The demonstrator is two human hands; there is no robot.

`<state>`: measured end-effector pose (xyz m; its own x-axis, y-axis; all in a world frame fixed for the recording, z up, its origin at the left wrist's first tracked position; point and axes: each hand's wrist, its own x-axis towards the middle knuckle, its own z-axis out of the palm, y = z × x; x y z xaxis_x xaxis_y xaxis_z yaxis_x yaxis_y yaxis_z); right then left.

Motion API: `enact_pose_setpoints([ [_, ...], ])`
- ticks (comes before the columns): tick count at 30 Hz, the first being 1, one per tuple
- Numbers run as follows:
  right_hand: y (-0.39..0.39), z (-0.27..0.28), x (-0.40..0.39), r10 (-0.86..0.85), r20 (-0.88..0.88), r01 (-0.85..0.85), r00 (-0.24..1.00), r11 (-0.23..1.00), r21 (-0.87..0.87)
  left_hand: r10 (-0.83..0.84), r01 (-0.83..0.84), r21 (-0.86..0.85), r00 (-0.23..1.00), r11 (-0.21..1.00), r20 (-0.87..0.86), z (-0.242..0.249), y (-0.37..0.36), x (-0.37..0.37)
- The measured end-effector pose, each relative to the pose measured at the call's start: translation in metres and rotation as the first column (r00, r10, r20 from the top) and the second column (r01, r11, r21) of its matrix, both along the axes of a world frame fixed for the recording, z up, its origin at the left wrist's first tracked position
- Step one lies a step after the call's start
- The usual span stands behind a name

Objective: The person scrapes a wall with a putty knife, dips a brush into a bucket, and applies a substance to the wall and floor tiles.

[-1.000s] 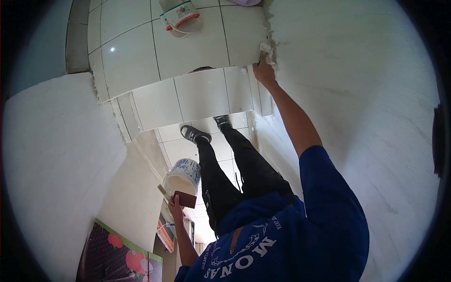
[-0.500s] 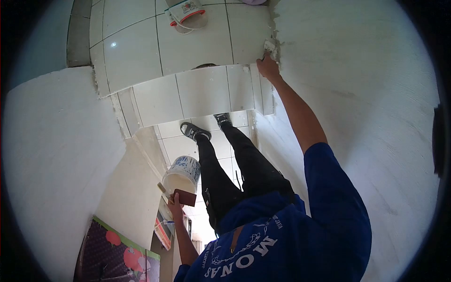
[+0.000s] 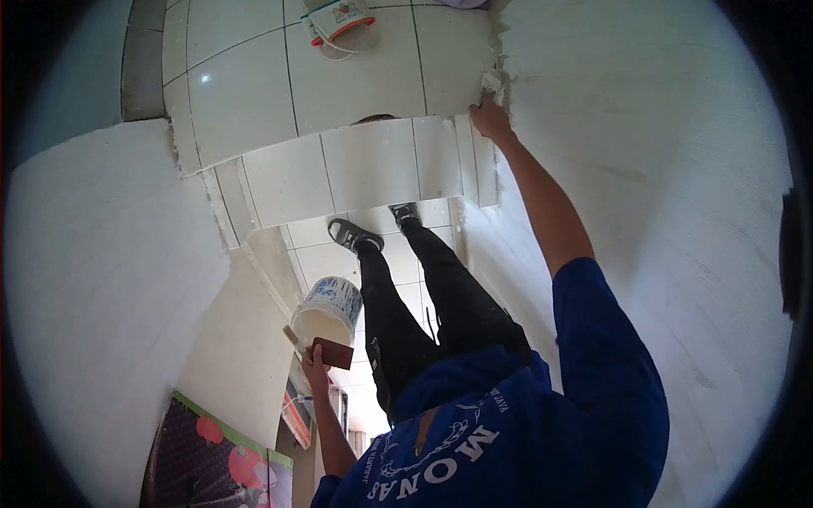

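My right hand (image 3: 490, 121) is closed round a putty knife (image 3: 491, 83) with pale filler on its blade. The blade lies at the seam between the tiled ledge (image 3: 356, 85) and the plastered wall (image 3: 627, 127). Low in the view, my left hand (image 3: 316, 372) holds a dark red rectangular block (image 3: 333, 354) and a tool with a light-coloured handle (image 3: 293, 339). The block hangs over the near side of a white paint bucket (image 3: 334, 296) with blue markings.
A clear container with a red rim (image 3: 351, 24) stands on the ledge at the top. The tiled riser (image 3: 368, 165) drops to the floor beside my feet. A patterned purple panel (image 3: 203, 449) leans at the lower left. Walls close in on both sides.
My right hand and the putty knife appear slightly farther right, along with a small shift of the whole view. My left hand keeps its grip.
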<state>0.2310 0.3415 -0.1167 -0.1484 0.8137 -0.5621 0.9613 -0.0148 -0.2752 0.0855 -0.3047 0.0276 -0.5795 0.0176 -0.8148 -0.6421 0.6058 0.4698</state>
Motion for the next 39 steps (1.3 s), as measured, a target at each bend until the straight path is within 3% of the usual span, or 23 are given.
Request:
enact_pose_setpoints([
  [3, -0.004, -0.015, 0.004, 0.047, 0.026, -0.051, 0.999, 0.988, 0.145, 0.007, -0.006, -0.009, 0.999, 1.0, 0.047, 0.01, 0.002, -0.004],
  [6, 0.002, -0.024, 0.009, 0.031, 0.012, -0.032, 0.999, 0.983, 0.182, 0.019, -0.02, 0.015, 0.999, 1.0, 0.047, 0.011, 0.015, -0.007],
  [10, 0.006, 0.0, -0.005, -0.009, -0.083, 0.008, 0.996, 1.0, -0.006, 0.006, -0.006, 0.006, 0.999, 1.0, 0.033, 0.006, 0.002, -0.009],
  [14, 0.011, -0.008, 0.0, 0.043, -0.021, -0.042, 0.999, 0.998, 0.044, 0.001, -0.001, 0.009, 0.995, 1.0, 0.1, 0.006, 0.002, -0.012],
  [17, 0.04, -0.031, 0.01, 0.117, -0.039, -0.113, 0.992, 0.99, 0.081, -0.022, 0.02, 0.027, 0.998, 0.999, 0.053, 0.003, 0.002, -0.011],
  [18, 0.031, -0.033, 0.005, 0.125, -0.054, -0.12, 0.991, 0.989, 0.083, -0.002, 0.002, -0.008, 1.0, 1.0, -0.024, 0.005, 0.006, -0.008],
  [20, 0.003, -0.014, -0.002, 0.082, -0.085, -0.078, 0.993, 0.996, 0.052, 0.05, -0.054, 0.075, 0.997, 0.996, 0.054, 0.009, 0.01, -0.01],
  [22, -0.035, -0.006, -0.005, 0.381, 0.094, -0.393, 0.92, 0.895, 0.211, 0.084, -0.085, 0.038, 0.996, 0.996, 0.043, 0.006, 0.009, -0.006],
  [25, -0.072, 0.042, -0.048, 0.58, 0.085, -0.578, 0.81, 0.815, -0.042, 0.11, -0.11, 0.019, 0.994, 0.994, 0.022, 0.008, 0.012, -0.006],
  [28, -0.07, 0.031, -0.085, 0.818, 0.037, -0.818, 0.574, 0.572, 0.064, 0.113, -0.113, -0.011, 0.993, 0.994, 0.017, 0.011, 0.019, -0.008],
  [36, -0.06, 0.02, -0.177, 0.915, -0.087, -0.914, 0.393, 0.399, 0.071, 0.163, -0.163, -0.005, 0.985, 0.987, 0.064, 0.0, -0.007, 0.003],
  [39, -0.073, 0.023, -0.175, 0.921, -0.015, -0.919, 0.389, 0.389, 0.064, 0.172, -0.173, 0.028, 0.984, 0.984, 0.056, -0.005, -0.013, 0.008],
])
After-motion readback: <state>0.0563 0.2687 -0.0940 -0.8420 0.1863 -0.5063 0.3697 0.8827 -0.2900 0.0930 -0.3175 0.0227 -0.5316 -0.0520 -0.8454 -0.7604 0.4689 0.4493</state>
